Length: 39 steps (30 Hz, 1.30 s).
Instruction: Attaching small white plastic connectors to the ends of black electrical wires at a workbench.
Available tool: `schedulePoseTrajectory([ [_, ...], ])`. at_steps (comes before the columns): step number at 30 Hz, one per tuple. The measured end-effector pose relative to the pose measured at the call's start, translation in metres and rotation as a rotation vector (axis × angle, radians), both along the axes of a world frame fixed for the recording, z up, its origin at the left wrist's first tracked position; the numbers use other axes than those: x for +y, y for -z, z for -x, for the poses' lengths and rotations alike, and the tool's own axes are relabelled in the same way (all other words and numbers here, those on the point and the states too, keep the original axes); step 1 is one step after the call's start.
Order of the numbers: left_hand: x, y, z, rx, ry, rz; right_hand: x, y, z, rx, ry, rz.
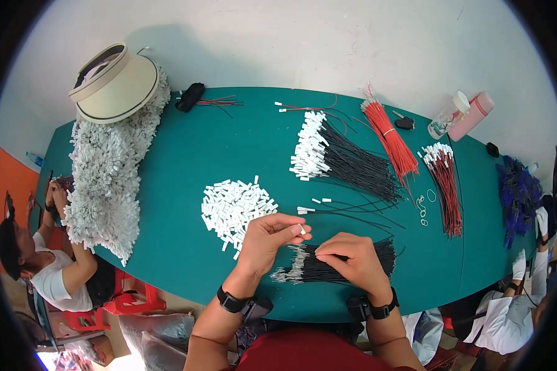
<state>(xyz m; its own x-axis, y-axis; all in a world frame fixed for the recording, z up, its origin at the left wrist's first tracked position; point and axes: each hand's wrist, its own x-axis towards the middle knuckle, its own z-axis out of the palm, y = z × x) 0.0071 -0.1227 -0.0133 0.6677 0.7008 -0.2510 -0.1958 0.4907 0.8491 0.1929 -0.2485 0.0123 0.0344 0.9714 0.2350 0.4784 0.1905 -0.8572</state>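
**Wire bundles and white connectors on a green table**

The green table (185, 154) fills most of our view. On its left lies a long, shaggy white heap (105, 179), its far end covered by a cream visor (120, 86). Far right of centre we note a black bundle with white ends (362, 161); nearer us lies a bare-tipped black bundle (319, 272), partly hidden under the right hand (359, 260). A pile of white connectors (235, 207) sits to its left, just beyond the left hand (266, 241). Farther right: a tied red bundle (390, 136), then a dark red one (449, 191) with white ends. Loose black wires (356, 213) lie between the two black bundles, in the way from one to the other.

Pose: both forearms enter from the near edge. Our left hand is raised, thumb and forefinger pinching a small white piece (302, 230). Our right is palm down, fingertips drawn together at the bare tips; whether they grip a wire, we cannot tell.
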Motion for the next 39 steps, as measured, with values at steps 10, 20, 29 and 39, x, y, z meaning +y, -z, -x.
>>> schedulePoseTrajectory([
  [10, -0.005, 0.007, -0.003, -0.074, -0.008, 0.044, -0.003, -0.011, 0.008, 0.02, 0.293, -0.027],
  [20, -0.012, 0.004, -0.005, -0.009, -0.01, 0.004, -0.002, -0.011, 0.01, -0.207, 0.392, -0.271],
  [29, -0.013, 0.0, -0.007, 0.003, -0.018, -0.033, 0.001, -0.012, 0.01, -0.187, 0.403, -0.269],
  [39, -0.017, -0.002, -0.007, 0.034, -0.011, -0.105, 0.002, -0.009, 0.014, -0.18, 0.387, -0.257],
])
